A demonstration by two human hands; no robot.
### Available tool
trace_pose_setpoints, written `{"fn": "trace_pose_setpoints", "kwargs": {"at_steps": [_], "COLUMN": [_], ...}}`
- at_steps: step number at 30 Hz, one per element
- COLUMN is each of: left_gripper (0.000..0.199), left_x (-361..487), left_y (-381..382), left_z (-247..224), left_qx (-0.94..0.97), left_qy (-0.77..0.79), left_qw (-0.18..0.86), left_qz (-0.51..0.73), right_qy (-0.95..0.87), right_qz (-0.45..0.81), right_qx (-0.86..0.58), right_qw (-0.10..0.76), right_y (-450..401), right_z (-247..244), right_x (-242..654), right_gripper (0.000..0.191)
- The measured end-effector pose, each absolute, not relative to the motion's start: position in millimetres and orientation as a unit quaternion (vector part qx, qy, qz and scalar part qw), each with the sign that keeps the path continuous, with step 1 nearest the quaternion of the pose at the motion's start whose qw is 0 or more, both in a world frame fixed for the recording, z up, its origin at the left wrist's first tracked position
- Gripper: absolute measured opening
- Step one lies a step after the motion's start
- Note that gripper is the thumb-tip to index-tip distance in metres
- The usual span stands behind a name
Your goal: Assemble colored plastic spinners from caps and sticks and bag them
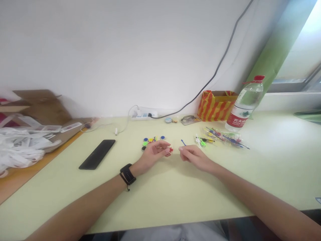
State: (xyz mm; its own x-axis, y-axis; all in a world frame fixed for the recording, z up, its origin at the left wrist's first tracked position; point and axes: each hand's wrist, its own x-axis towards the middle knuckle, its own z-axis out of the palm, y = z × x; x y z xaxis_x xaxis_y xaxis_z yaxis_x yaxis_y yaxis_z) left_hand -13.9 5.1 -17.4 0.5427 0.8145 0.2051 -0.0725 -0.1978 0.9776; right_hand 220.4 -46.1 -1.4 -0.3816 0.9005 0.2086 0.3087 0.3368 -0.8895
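My left hand [155,153], with a black watch on its wrist, is closed on a small red piece [171,150] at its fingertips. Several small round pieces, among them a blue one [163,137] and a green one [145,144], lie just beyond that hand. To the right, my right hand [193,155] has its fingers pressed together; what they hold, if anything, is too small to make out. A blue stick [183,142] shows just beyond its fingertips. White, green and black pieces [203,144] lie on the table past my right hand.
A black phone [97,154] lies at the left. Bagged coloured parts [225,136], a water bottle [244,103] and a striped bag [215,106] stand or lie at the right. By the wall is a power strip [144,114]; cardboard [47,103] and white strips fill the far left.
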Motion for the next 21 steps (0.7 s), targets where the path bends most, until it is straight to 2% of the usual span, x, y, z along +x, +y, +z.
{"fn": "trace_pose_setpoints", "kwargs": {"at_steps": [7,21], "left_gripper": [0.033,0.032], "left_x": [-14,-13], "left_y": [8,1], "left_z": [-22,-17], "left_qx": [0.662,0.673], "left_qy": [0.288,0.270], "left_qw": [0.570,0.603], "left_qz": [0.392,0.333], "right_qy": [-0.731,-0.747], "right_qz": [0.381,0.373], "right_qx": [-0.424,-0.408], "right_qw": [0.376,0.370], "right_y": [-43,-43], "right_z": [-8,-18], "right_x": [219,216], "right_gripper": [0.046,0.036]}}
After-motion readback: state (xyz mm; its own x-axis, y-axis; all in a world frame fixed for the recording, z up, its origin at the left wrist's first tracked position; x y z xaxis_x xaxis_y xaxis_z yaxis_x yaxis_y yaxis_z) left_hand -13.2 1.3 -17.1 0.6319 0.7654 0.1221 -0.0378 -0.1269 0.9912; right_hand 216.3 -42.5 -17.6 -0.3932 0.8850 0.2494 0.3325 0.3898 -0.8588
